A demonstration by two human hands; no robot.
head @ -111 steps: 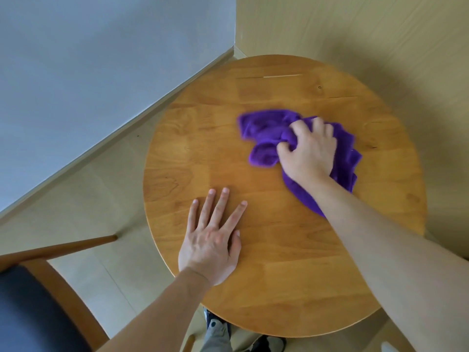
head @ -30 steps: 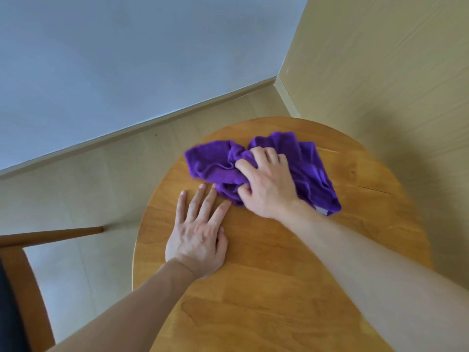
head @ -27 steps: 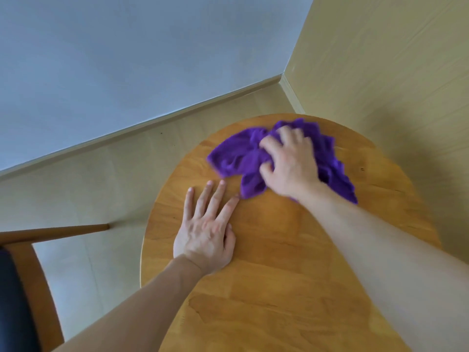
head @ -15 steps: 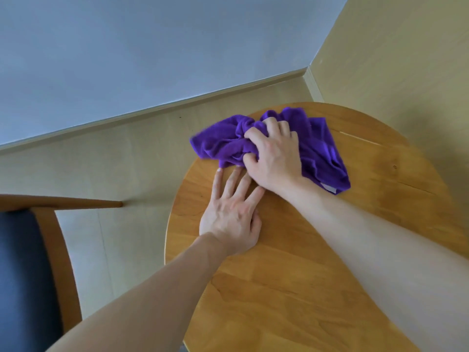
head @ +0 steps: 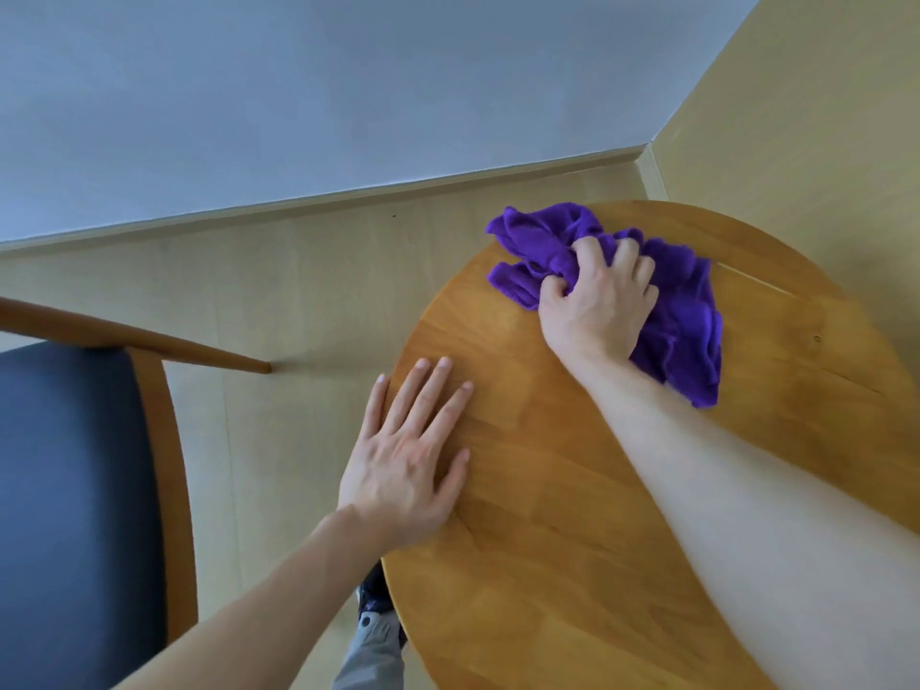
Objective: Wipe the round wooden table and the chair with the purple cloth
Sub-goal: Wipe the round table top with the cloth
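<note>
We press our left hand [head: 405,465] flat on the bench [head: 572,540] at its left edge, fingers straight and spread, the little finger hanging just past the rim. We judge this hand is there as a brace, steadying the round top and our own lean while the other arm works.

Our right hand [head: 600,306] sits near the far edge of the bench, its fingers [head: 587,251] curled into the purple cloth [head: 687,316] and bunching it into a wad under the palm. Holding it gathered this way gives us a firm pad to push with. One fold of the cloth reaches the far-left rim, and the rest trails out to the right of the wrist, lying on the wood.

The chair [head: 74,480] stands well apart on the floor to the left of the bench, its dark seat and wooden frame untouched by the cloth. By our reckoning the bench top is the step in hand and the chair is not yet wiped.
</note>
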